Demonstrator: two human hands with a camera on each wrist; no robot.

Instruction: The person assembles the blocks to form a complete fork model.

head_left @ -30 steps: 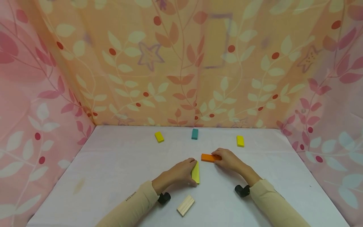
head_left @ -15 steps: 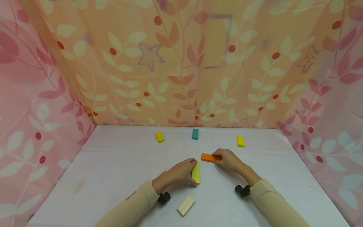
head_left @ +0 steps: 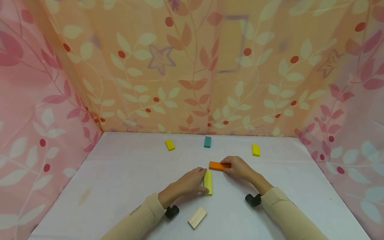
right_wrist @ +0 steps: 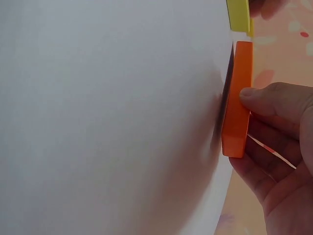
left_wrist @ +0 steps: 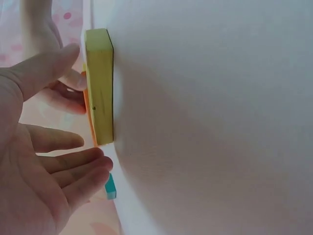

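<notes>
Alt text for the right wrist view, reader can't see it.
The right hand holds an orange block between thumb and fingers, near the picture's right edge. Part of a yellow block and a bit of the left hand show at the top. A white surface fills most of the frame, with patterned cloth at the right.

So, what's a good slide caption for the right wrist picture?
A right hand pinches an orange block near a yellow block.

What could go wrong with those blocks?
The orange block, pinched by the right hand, might bump the nearby yellow-green block and turn it crooked. The left hand, fingers loose around that block, could nudge it too. The black wrist camera might knock the plain wooden block.
</notes>
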